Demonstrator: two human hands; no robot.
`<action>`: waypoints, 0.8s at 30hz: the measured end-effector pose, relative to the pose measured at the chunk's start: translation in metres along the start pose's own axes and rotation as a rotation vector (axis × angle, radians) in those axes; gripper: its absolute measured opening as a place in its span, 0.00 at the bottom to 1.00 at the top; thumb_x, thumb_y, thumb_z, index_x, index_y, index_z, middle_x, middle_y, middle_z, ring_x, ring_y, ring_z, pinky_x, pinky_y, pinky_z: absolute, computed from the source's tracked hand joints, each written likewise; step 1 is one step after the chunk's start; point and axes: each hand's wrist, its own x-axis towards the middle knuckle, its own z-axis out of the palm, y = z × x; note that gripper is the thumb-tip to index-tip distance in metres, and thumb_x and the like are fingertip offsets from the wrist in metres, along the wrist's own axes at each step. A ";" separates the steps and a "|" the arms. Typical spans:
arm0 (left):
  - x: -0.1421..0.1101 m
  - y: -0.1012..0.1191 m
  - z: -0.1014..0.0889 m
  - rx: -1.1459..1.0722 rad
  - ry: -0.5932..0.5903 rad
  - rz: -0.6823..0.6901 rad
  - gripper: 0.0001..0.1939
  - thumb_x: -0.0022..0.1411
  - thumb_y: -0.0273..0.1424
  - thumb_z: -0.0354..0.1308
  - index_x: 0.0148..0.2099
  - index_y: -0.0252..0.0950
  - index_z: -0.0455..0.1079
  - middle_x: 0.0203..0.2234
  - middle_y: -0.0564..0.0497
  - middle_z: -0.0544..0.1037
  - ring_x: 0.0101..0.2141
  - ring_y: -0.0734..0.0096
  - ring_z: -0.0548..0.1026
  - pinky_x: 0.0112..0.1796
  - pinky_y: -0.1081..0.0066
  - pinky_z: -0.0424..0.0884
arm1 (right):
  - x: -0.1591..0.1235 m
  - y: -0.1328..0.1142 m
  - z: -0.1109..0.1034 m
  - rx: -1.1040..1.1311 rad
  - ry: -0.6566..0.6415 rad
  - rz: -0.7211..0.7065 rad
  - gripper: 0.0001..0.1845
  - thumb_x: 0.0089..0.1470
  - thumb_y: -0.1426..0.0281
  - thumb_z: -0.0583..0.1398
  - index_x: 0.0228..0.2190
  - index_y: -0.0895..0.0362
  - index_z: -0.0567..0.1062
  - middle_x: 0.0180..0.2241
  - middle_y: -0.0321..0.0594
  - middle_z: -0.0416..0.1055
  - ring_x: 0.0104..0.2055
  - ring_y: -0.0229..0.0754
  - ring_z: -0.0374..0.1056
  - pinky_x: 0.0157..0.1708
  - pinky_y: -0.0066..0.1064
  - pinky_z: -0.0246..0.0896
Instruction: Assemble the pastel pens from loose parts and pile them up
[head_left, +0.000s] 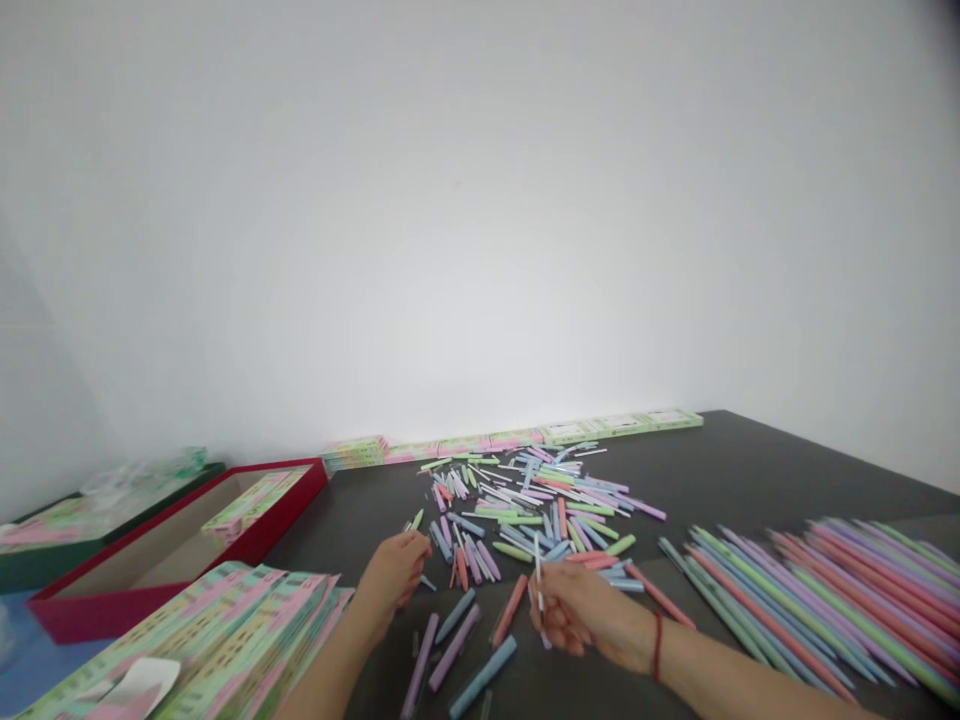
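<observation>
My right hand, a red band round its wrist, pinches a slim white stick-like pen part held nearly upright. My left hand is closed, its fingertips together. A small green piece shows just beyond the left fingers, and whether they hold it is unclear. Between and below the hands lie loose pastel pen pieces, among them a coral one, a purple one and a blue one. Past both hands spreads a heap of mixed pen parts in green, blue, purple, coral and white.
Long pastel pens lie in a row at right on the dark table. Flat printed boxes are stacked at front left. Behind them stand a red box and a green tray. More printed boxes line the wall.
</observation>
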 end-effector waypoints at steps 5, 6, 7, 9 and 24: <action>0.012 -0.020 -0.014 0.541 0.153 0.092 0.10 0.50 0.23 0.52 0.20 0.38 0.58 0.17 0.56 0.64 0.25 0.68 0.66 0.28 0.71 0.55 | -0.012 0.001 0.009 0.201 -0.023 -0.018 0.11 0.46 0.60 0.53 0.26 0.56 0.64 0.15 0.27 0.59 0.12 0.28 0.48 0.10 0.20 0.38; 0.012 -0.022 -0.015 0.618 0.155 0.102 0.09 0.49 0.23 0.53 0.20 0.39 0.58 0.19 0.54 0.66 0.27 0.65 0.68 0.29 0.70 0.56 | -0.011 0.001 0.009 0.224 -0.023 -0.029 0.12 0.47 0.59 0.54 0.27 0.56 0.64 0.15 0.26 0.58 0.12 0.28 0.46 0.10 0.21 0.36; 0.012 -0.023 -0.016 0.681 0.149 0.109 0.09 0.48 0.24 0.54 0.21 0.39 0.59 0.20 0.53 0.68 0.28 0.63 0.69 0.30 0.69 0.57 | -0.011 0.001 0.009 0.232 -0.022 -0.046 0.14 0.47 0.58 0.54 0.28 0.56 0.65 0.14 0.25 0.57 0.11 0.28 0.45 0.10 0.21 0.35; 0.011 -0.025 -0.016 0.768 0.131 0.111 0.08 0.47 0.24 0.54 0.21 0.39 0.60 0.21 0.51 0.71 0.29 0.61 0.71 0.30 0.69 0.58 | -0.010 0.002 0.008 0.221 -0.015 -0.088 0.17 0.48 0.55 0.54 0.29 0.57 0.66 0.13 0.23 0.54 0.11 0.27 0.42 0.10 0.22 0.33; -0.021 0.001 0.047 0.089 -0.199 0.358 0.18 0.56 0.51 0.43 0.30 0.41 0.55 0.13 0.64 0.53 0.13 0.79 0.48 0.16 0.76 0.48 | -0.026 -0.038 -0.017 0.342 0.102 -0.306 0.13 0.52 0.61 0.59 0.28 0.59 0.70 0.22 0.34 0.69 0.24 0.33 0.62 0.26 0.25 0.55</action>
